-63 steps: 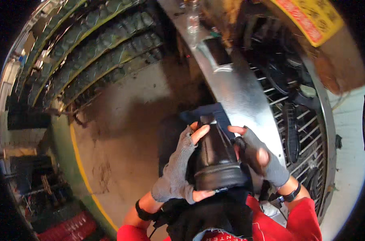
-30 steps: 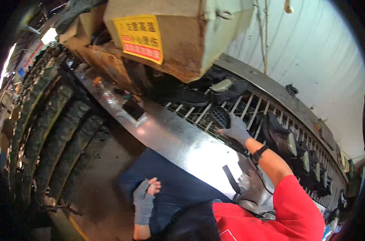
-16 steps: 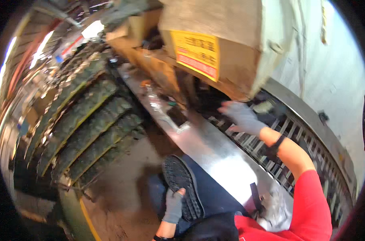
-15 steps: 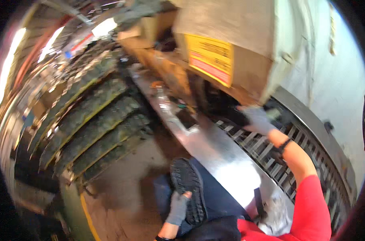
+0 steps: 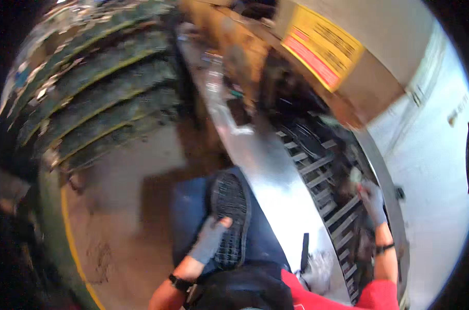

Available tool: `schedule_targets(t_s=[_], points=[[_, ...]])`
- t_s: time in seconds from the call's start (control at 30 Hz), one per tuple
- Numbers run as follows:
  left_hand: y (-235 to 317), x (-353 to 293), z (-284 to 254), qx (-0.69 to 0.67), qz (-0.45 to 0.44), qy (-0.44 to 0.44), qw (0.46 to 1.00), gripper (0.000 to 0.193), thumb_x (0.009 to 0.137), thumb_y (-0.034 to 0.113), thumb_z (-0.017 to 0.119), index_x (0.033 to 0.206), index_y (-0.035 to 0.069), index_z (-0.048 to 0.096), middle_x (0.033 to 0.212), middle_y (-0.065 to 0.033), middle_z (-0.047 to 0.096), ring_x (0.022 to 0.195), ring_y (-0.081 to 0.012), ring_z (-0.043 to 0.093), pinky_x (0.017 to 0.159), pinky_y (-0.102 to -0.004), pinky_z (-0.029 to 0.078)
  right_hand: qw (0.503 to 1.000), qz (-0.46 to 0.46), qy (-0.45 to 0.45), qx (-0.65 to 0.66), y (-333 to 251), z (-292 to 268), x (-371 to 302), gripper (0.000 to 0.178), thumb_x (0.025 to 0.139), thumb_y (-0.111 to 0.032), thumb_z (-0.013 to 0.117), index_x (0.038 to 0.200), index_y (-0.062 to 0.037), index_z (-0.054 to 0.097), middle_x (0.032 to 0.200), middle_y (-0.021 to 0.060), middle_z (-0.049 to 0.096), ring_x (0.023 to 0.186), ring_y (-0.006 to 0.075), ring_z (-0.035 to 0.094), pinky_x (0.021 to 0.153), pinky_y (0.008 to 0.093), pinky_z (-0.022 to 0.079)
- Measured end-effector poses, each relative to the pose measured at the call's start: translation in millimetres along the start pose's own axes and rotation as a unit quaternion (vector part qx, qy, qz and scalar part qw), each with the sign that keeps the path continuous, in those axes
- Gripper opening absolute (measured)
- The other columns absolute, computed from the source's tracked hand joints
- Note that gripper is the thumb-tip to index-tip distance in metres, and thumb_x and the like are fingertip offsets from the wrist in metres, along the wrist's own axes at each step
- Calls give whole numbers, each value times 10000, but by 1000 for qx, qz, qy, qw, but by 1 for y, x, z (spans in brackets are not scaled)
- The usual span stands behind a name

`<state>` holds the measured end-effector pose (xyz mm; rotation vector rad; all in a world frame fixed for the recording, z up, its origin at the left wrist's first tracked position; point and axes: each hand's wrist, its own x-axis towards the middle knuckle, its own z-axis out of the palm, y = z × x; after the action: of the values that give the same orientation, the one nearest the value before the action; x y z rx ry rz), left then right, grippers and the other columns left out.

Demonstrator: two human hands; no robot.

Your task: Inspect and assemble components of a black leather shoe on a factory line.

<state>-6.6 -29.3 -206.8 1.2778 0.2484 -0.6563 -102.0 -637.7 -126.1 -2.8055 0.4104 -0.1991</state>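
Note:
My left hand, in a grey fingerless glove, grips a black shoe sole by its edge, thumb on top. The sole's ridged face is turned up, above my lap. My right hand, also gloved in grey, is stretched over the slatted conveyor near its far rail. Its fingers look closed beside a small pale thing, too blurred to name. Dark shapes lie farther along the slats, blurred; their kind cannot be made out.
A shiny metal ledge runs between my lap and the conveyor. A large machine housing with a yellow and red label overhangs the conveyor. On the left stands a green tiered rack. A crumpled clear bag lies near my waist.
My right hand has moved back from under the housing, nearer me and to the right along the conveyor. The view has swung; my left hand still holds the shoe sole.

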Motion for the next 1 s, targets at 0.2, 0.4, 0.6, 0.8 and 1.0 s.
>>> schedule_targets(t_s=[0.2, 0.4, 0.6, 0.8, 1.0], points=[[-4, 4, -4, -13, 13, 9, 1000, 488, 991, 302, 720, 1401, 54, 629, 1254, -50, 704, 1123, -159, 637, 1011, -322, 493, 884, 321, 19, 340, 11, 47, 25, 797, 888, -506, 821, 1460, -5, 582, 1227, 95, 674, 1080, 184, 631, 961, 330, 492], [-14, 3, -6, -2, 22, 5, 1000, 504, 1013, 304, 703, 1430, 36, 610, 1291, -55, 693, 1166, -149, 610, 1052, -303, 458, 831, 299, -1, 469, -5, 104, 36, 678, 920, -489, 765, 1420, -59, 608, 1319, 47, 665, 1199, 177, 634, 1044, 329, 477], [-3, -16, -13, 68, 85, 18, 994, 500, 1038, 254, 668, 1467, 26, 552, 1287, -44, 656, 1122, -159, 598, 1047, -319, 463, 707, 322, -72, 625, -22, 94, -13, 408, 1017, -323, 644, 1328, -62, 673, 1181, 53, 778, 1002, 212, 765, 952, 366, 594], [72, -21, -2, 170, 349, 21, 921, 484, 1107, 227, 540, 1517, -27, 498, 1483, -174, 587, 1379, -260, 560, 1173, -395, 430, 616, 338, -93, 705, -43, 106, -127, 529, 879, -349, 744, 1285, -19, 664, 1201, 145, 756, 1071, 310, 743, 991, 469, 607], [96, 15, 60, -52, 285, -39, 956, 794, 1021, 363, 703, 1669, 142, 300, 1492, -124, 530, 1260, -218, 546, 1095, -343, 435, 700, 57, -321, 635, -269, 66, -93, 1139, 712, -540, 892, 1570, 37, 415, 1518, 170, 560, 1355, 280, 581, 1147, 444, 482]])
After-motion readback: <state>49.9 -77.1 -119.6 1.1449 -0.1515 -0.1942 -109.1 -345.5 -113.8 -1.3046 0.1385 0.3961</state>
